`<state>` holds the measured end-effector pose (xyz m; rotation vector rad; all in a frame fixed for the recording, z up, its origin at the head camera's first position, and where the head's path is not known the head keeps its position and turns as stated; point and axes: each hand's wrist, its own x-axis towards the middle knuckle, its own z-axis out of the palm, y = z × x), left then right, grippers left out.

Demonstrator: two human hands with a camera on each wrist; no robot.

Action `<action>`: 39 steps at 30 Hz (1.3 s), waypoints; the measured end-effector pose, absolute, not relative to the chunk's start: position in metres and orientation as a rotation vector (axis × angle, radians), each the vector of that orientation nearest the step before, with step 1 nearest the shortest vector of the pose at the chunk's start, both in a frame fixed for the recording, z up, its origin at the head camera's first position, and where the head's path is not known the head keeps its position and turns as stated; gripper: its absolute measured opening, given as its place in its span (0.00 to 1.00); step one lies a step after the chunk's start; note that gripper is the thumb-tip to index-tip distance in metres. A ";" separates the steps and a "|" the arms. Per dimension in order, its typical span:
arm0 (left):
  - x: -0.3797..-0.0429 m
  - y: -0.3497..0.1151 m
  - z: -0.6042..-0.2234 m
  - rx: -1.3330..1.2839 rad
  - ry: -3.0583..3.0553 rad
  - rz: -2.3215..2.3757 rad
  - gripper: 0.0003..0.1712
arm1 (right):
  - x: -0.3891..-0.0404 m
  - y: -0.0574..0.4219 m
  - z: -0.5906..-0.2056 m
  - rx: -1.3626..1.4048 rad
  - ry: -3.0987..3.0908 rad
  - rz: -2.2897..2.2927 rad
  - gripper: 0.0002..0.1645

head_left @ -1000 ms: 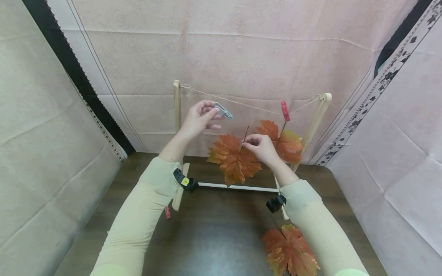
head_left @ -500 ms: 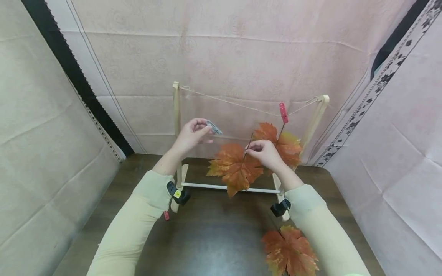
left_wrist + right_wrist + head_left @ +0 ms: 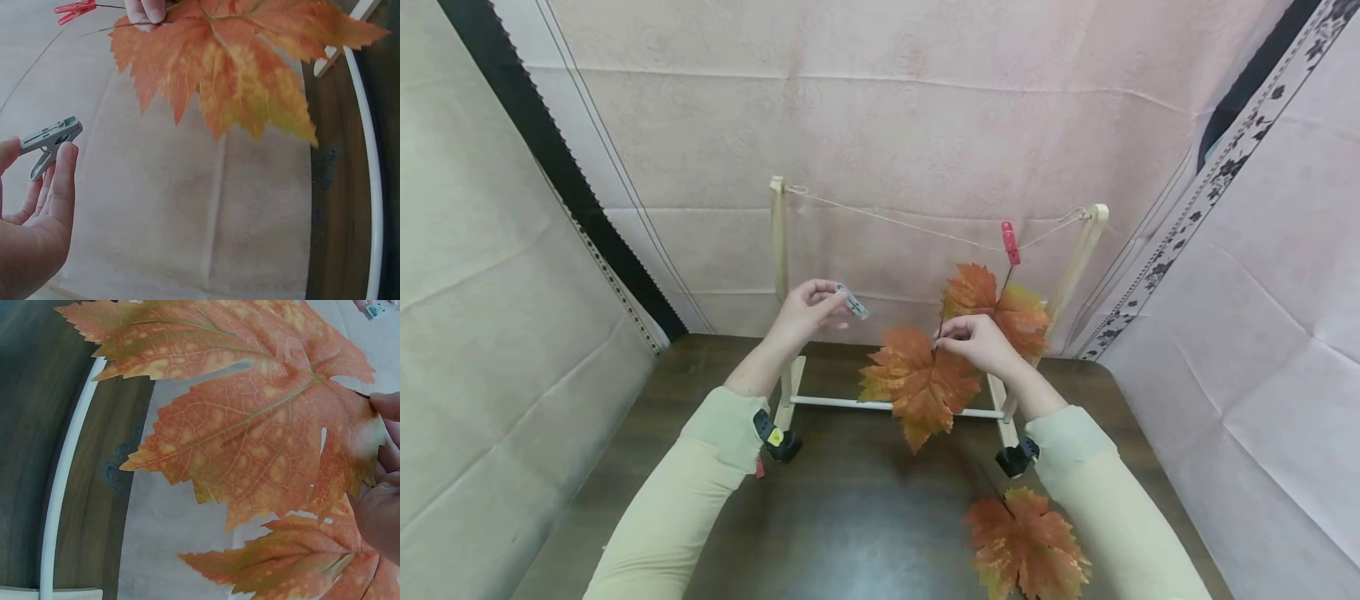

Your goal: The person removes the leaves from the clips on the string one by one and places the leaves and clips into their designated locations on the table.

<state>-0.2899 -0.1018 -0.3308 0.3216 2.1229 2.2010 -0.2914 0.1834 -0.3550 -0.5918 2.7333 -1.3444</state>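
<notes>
My left hand (image 3: 808, 314) pinches a grey-blue clothespin (image 3: 852, 302) between thumb and fingers, below the string (image 3: 895, 222). In the left wrist view the clothespin (image 3: 53, 140) points away from the fingertips. My right hand (image 3: 981, 342) pinches the thin dark stem of an orange maple leaf (image 3: 921, 387), which hangs in front of the wooden frame. Behind that hand a second orange leaf (image 3: 1022, 317) hangs from the string by a red clothespin (image 3: 1011, 242). The held leaf (image 3: 250, 431) fills much of the right wrist view.
The string runs between a left post (image 3: 779, 242) and a right post (image 3: 1078, 258), joined low down by a white rod (image 3: 835, 403). A third leaf (image 3: 1026, 542) lies on the dark table (image 3: 820, 517) beside my right forearm. Another red clothespin (image 3: 760, 469) shows partly by my left sleeve.
My left hand has come down and left, away from the string, with the grey-blue clothespin. My right hand has lowered the held leaf and brought it slightly right.
</notes>
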 end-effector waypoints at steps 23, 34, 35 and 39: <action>-0.280 -0.145 -0.381 0.164 2.137 2.124 0.23 | -0.282 0.213 -0.382 -0.657 2.614 -1.179 0.07; -0.270 -0.174 -0.409 0.122 2.210 2.043 0.31 | -0.272 0.233 -0.391 -0.693 2.515 -1.084 0.08; -0.268 -0.176 -0.411 0.114 2.215 2.036 0.31 | -0.271 0.235 -0.392 -0.696 2.509 -1.081 0.07; -0.263 -0.184 -0.418 0.083 2.221 2.035 0.31 | -0.270 0.242 -0.399 -0.716 2.482 -1.075 0.07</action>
